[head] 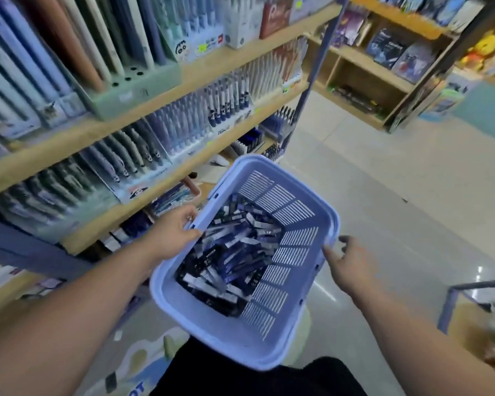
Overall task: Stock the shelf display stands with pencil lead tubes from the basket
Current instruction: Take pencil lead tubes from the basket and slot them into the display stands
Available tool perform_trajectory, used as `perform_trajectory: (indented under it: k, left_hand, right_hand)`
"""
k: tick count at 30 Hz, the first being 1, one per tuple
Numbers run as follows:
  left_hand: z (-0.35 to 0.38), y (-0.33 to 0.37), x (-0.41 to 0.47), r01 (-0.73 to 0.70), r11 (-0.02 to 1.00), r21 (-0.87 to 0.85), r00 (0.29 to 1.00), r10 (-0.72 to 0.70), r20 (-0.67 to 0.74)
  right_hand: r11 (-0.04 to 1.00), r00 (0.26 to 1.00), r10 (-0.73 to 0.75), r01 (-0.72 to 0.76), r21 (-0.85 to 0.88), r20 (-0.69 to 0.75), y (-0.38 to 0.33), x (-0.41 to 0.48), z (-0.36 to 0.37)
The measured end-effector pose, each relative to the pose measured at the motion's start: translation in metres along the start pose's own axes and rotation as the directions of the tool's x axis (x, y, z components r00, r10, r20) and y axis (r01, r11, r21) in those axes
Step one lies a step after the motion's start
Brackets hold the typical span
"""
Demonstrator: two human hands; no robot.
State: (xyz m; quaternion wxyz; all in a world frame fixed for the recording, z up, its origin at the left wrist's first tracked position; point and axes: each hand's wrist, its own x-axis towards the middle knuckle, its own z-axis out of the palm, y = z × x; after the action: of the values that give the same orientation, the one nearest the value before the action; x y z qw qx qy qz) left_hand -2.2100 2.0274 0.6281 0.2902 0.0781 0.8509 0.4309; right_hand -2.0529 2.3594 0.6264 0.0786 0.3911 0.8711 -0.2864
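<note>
The left hand (177, 232) grips the lilac basket (257, 350) by its left rim, thumb over the edge — the right hand (347, 262) is spread loose, one fingertip at the right rim. Dark pencil lead tubes (232, 258) lie heaped inside, their white labels too blurred to read. Pen display stands (143, 155) line the shelf just beside.

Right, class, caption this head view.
Left hand grips basket of pencil lead tubes beside pen shelves; right hand at its rim.

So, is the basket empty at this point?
No, a pile of dark pencil lead tubes covers the bottom of the basket.
</note>
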Motion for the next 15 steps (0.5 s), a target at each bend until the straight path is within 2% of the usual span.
perform_trajectory:
  k: [3, 6, 9, 12, 15]
  left_hand:
    - [-0.017, 0.013, 0.029, -0.020, 1.000, 0.015, 0.999, 0.019, 0.040]
    - [-0.028, 0.016, 0.054, -0.029, 1.000, 0.011, 0.996, 0.028, 0.087]
    - [-0.027, 0.013, 0.083, -0.013, 0.997, 0.071, 0.991, 0.004, 0.134]
    - [-0.016, 0.002, 0.112, 0.050, 0.992, 0.116, 0.992, -0.063, 0.110]
    - [-0.003, -0.016, 0.136, 0.116, 0.979, 0.168, 0.990, -0.127, 0.057]
  right_hand:
    - [0.973, 0.974, -0.226, 0.224, -0.055, -0.026, -0.037, 0.045, -0.012]
    - [0.929, 0.930, -0.350, 0.360, -0.088, 0.114, -0.067, 0.090, -0.008]
    - [0.897, 0.887, -0.362, 0.415, -0.150, 0.288, -0.084, 0.137, 0.004]
    - [0.868, 0.841, -0.369, 0.464, -0.178, 0.395, -0.093, 0.190, 0.019]
    - [0.815, 0.742, -0.387, 0.553, -0.173, 0.548, -0.103, 0.246, 0.044]
